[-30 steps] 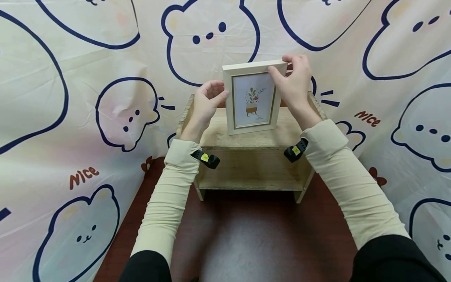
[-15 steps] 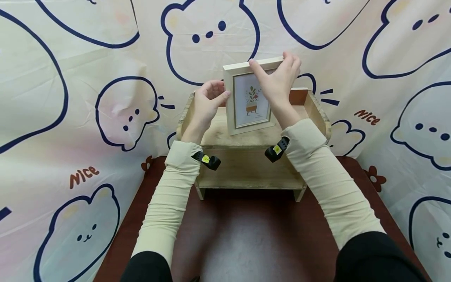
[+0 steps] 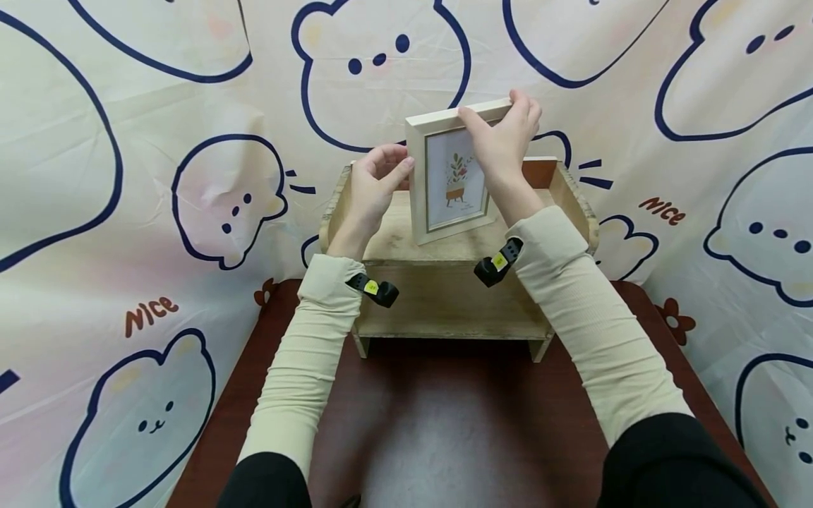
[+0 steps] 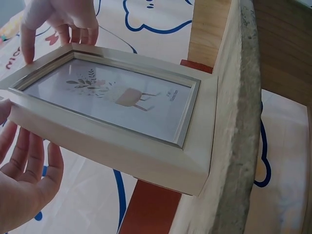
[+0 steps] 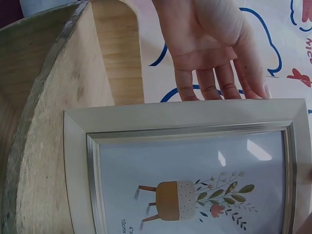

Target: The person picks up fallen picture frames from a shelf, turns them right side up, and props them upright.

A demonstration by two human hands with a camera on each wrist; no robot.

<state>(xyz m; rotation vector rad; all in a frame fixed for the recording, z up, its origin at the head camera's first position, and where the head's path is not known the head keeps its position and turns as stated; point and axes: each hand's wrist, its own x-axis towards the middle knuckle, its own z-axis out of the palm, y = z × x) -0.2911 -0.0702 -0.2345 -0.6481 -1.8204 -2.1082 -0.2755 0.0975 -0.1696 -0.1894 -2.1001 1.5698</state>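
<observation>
Left hand (image 3: pixel 370 190) and right hand (image 3: pixel 506 148) both grip the picture frame (image 3: pixel 451 180), and releasing unevenly could tip it over the near edge of the shelf (image 3: pixel 389 241).

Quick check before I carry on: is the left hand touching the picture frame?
Touching. The head view shows the left hand with its thumb tip against the side edge of the picture frame, no gap visible.
</observation>
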